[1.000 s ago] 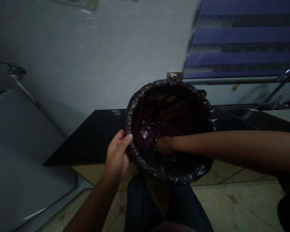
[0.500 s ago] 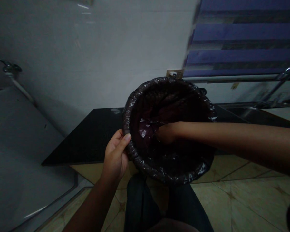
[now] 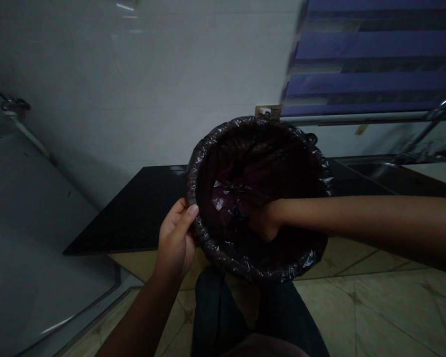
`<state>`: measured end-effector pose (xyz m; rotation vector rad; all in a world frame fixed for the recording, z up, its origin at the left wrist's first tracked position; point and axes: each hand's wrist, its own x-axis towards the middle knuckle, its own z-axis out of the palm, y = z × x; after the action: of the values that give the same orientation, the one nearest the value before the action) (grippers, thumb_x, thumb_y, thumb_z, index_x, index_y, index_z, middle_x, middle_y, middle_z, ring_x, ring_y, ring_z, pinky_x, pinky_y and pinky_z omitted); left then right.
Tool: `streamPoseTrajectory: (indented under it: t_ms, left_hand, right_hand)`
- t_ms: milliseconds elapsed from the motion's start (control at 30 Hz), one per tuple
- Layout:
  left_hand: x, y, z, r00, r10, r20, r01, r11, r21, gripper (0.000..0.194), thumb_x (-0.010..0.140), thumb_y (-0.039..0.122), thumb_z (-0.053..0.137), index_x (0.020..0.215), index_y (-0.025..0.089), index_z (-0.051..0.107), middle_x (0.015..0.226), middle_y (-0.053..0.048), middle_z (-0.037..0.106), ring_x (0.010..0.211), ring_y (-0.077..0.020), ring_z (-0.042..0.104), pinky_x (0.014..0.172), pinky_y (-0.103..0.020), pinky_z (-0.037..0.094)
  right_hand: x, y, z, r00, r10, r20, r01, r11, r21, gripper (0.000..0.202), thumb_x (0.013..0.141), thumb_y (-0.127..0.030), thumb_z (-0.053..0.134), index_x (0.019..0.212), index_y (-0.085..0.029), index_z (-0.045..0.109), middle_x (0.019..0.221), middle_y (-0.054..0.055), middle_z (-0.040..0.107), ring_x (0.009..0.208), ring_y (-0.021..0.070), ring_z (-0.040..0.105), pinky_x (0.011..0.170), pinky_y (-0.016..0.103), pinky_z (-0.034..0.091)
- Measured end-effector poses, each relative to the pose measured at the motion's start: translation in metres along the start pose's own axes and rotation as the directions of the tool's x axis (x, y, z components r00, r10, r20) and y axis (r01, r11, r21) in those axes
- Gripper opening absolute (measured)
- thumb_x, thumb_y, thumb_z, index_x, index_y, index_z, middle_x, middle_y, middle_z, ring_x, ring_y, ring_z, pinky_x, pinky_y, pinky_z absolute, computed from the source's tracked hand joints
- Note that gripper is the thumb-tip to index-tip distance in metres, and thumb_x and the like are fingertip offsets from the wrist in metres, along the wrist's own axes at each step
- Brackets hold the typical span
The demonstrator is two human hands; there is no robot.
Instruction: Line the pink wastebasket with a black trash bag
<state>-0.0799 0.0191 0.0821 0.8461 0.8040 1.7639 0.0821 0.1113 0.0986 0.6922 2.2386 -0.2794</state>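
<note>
A round trash can [image 3: 195,178] is tilted so its mouth faces me, in front of the black counter. A dark, shiny plastic bag [image 3: 226,181] lines it and is folded over the whole rim. My left hand [image 3: 176,238] grips the rim at the left, thumb on the near side and fingers behind. Deep inside the lined can is my right hand [image 3: 265,220], against the lower part of the bag. Its fingers are lost in shadow, so I cannot see whether they hold anything.
A black countertop [image 3: 130,213] runs behind the can, with a sink [image 3: 371,173] and a faucet [image 3: 427,129] at the right. A wall socket [image 3: 268,111] sits above. At the left stands a large pale appliance [image 3: 40,238]. Tiled floor [image 3: 379,312] lies below.
My right hand has shifted slightly down and to the right inside the bag, uncovering more of the creased lining. My left hand keeps its hold on the rim.
</note>
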Motion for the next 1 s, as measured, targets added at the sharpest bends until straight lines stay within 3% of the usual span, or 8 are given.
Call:
streamPoseTrajectory:
  t_ms: [133,333,633,1000]
  left_hand:
    - [-0.001,0.001,0.000,1.000,-0.008,0.009,0.008,1.000,0.009,0.019,0.070,0.030,0.072,0.080,0.017,0.062,0.070,-0.003,0.065,0.078,-0.0213,0.066,0.075,-0.035,0.054]
    - [-0.001,0.000,-0.001,1.000,0.009,-0.005,-0.009,1.000,0.011,0.019,0.069,0.029,0.073,0.079,0.017,0.062,0.069,-0.002,0.064,0.073,-0.0189,0.065,0.074,-0.034,0.054]
    - [-0.001,0.000,-0.003,1.000,0.016,0.015,-0.016,1.000,0.005,0.017,0.072,0.029,0.072,0.079,0.018,0.062,0.070,-0.002,0.066,0.078,-0.0211,0.066,0.074,-0.035,0.053]
    - [-0.002,0.000,0.000,1.000,0.009,0.004,-0.009,1.000,0.014,0.018,0.070,0.030,0.072,0.078,0.018,0.062,0.068,-0.002,0.065,0.079,-0.0222,0.067,0.075,-0.036,0.054]
  right_hand:
    - [0.002,0.003,-0.013,0.997,-0.038,-0.066,0.042,0.997,0.059,0.009,0.069,-0.007,0.065,0.075,-0.011,0.069,0.081,0.010,0.066,0.086,0.0255,0.061,0.081,0.040,0.046]
    - [-0.003,-0.017,-0.028,0.954,-0.044,-0.298,0.045,0.999,-0.005,0.013,0.076,-0.006,0.057,0.071,-0.012,0.068,0.083,0.014,0.068,0.083,0.0249,0.063,0.076,0.038,0.046]
    - [0.000,-0.038,-0.028,0.972,-0.089,-0.217,0.059,0.988,-0.140,0.031,0.082,-0.001,0.048,0.102,-0.013,0.069,0.107,0.016,0.067,0.097,0.0263,0.062,0.080,0.038,0.048]
    - [-0.015,-0.020,-0.037,0.961,-0.034,-0.276,-0.004,0.991,-0.133,0.024,0.081,-0.012,0.054,0.098,-0.012,0.071,0.101,0.017,0.068,0.092,0.0274,0.063,0.075,0.037,0.046]
